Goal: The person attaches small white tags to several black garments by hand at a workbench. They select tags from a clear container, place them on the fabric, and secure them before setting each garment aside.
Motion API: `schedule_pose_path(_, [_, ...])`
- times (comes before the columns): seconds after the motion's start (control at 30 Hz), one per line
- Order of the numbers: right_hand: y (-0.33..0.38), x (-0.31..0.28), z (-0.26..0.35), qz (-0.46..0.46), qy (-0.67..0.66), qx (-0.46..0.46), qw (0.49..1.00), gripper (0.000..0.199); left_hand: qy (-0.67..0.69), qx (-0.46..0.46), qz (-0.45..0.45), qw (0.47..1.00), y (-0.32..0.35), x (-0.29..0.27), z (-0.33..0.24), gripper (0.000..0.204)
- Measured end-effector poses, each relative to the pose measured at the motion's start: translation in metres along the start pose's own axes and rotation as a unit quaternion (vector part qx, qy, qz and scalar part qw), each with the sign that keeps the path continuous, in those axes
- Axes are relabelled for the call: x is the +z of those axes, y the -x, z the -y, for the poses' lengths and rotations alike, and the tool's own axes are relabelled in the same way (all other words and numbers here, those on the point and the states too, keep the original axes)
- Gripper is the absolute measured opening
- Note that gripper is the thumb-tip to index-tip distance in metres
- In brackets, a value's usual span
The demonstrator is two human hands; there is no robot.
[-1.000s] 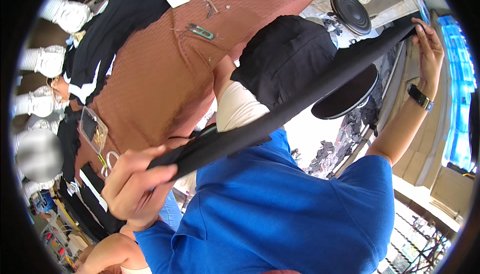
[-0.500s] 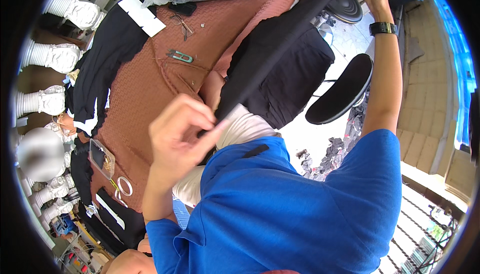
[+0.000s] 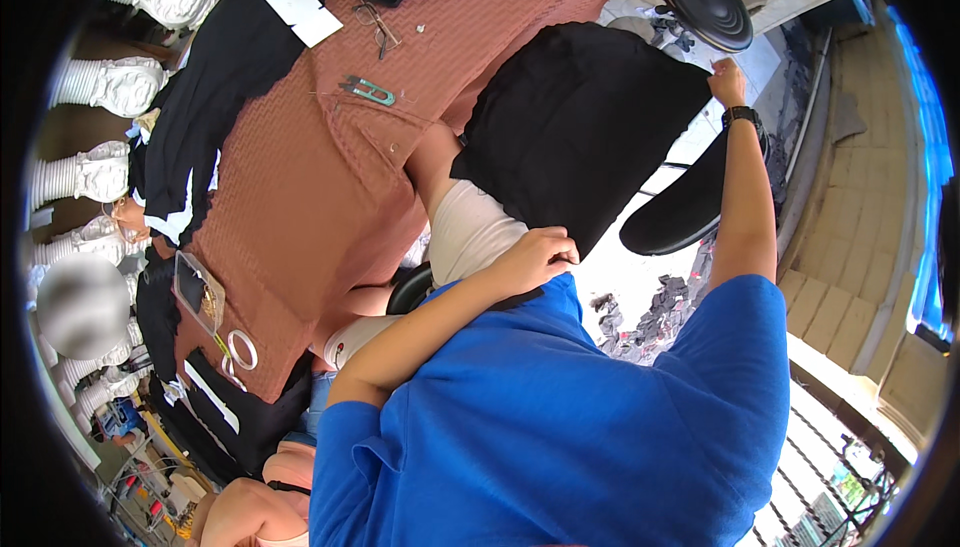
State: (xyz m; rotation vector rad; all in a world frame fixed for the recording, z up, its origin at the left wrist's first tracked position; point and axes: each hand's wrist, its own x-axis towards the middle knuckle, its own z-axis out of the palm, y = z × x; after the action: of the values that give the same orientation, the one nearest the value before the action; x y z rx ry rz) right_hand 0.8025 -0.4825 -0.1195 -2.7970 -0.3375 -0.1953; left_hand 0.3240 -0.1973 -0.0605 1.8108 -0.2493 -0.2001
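Observation:
A piece of black fabric is spread over my lap and hangs past my knee on the right. My left hand is closed on its near edge, close to my waist. Out to the far right my right hand, below a black wristwatch, pinches the far corner. Between the two hands the right edge of the fabric runs fairly straight. The fingertips of my left hand are partly hidden.
On the brown-covered table lie green thread snips, glasses, a white card and a clear box. Black stools stand right. Fabric scraps litter the floor. Another person's arm shows lower left.
My left hand has moved right and nearer my waist, onto the fabric's near edge. My right hand has come down and nearer. The fabric, earlier a raised folded strip, now lies spread out.

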Motion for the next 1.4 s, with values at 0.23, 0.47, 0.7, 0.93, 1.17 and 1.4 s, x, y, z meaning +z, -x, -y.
schedule_pose_path(0.23, [0.030, 0.008, 0.051, -0.032, 0.148, 0.059, 0.987, 0.039, -0.014, -0.035, 0.054, 0.998, 0.006, -0.008, 0.005, 0.012])
schedule_pose_path(0.47, [0.153, -0.016, 0.265, 0.066, -0.189, -0.346, 0.917, 0.028, -0.003, -0.127, -0.167, 0.978, 0.042, -0.069, 0.015, 0.016])
schedule_pose_path(0.7, [0.279, -0.014, 0.417, 0.329, -0.466, -0.398, 0.719, 0.015, -0.044, -0.119, -0.382, 0.915, 0.104, -0.120, -0.022, 0.012])
schedule_pose_path(0.93, [0.290, -0.035, 0.560, 0.352, -0.477, -0.453, 0.666, 0.010, -0.272, -0.184, -0.684, 0.651, 0.225, -0.168, -0.024, 0.014])
schedule_pose_path(1.17, [0.284, 0.013, 0.729, 0.141, -0.417, -0.612, 0.657, 0.005, -0.269, -0.208, -0.739, 0.582, 0.296, -0.183, 0.005, 0.014])
schedule_pose_path(1.4, [0.343, 0.040, 0.865, 0.063, -0.415, -0.565, 0.711, 0.028, -0.230, -0.182, -0.757, 0.583, 0.295, -0.179, -0.005, 0.012])
